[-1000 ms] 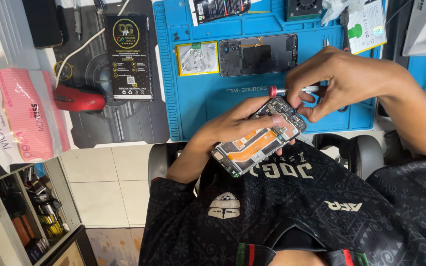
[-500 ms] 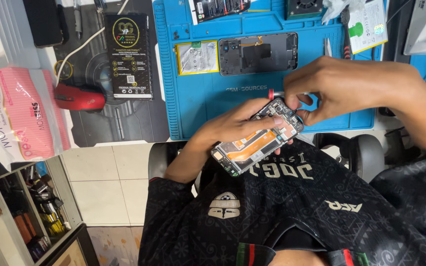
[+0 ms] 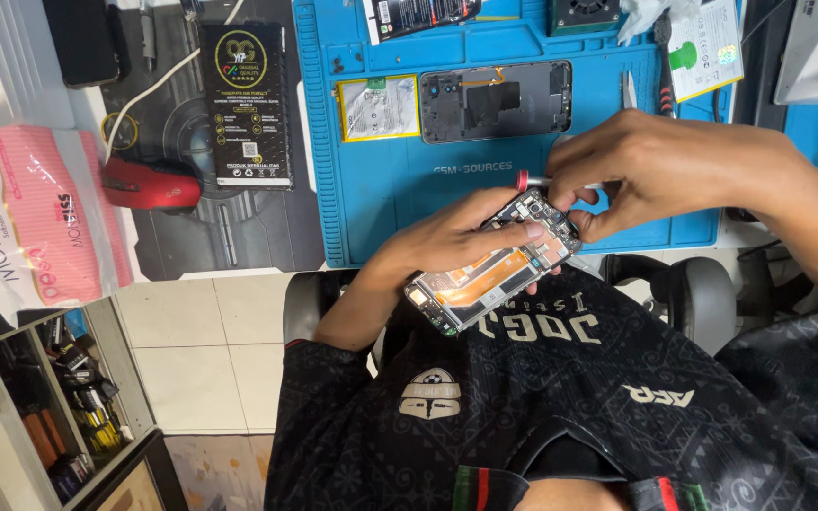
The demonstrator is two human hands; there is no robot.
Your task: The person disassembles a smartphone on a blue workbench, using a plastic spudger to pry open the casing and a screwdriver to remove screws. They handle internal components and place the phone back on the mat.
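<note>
At the far left of the frame lies a pink-and-white bag (image 3: 35,222), and just right of it a red mouse (image 3: 149,185) on a grey mat (image 3: 220,227). A black box (image 3: 245,104) stands above the mouse on that mat. Right of the mat a blue mat (image 3: 381,208) covers the upper middle, with a battery (image 3: 378,108) and a dark back cover (image 3: 496,100) lying side by side on it.

Below these, at centre, the left hand (image 3: 447,241) cradles an opened phone (image 3: 494,274) from beneath, fingers curled around its upper edge, the phone tilted over the lap.

The right hand (image 3: 655,166) pinches a red-tipped screwdriver (image 3: 546,180) between thumb and fingertips, just above the phone's upper right end.
</note>
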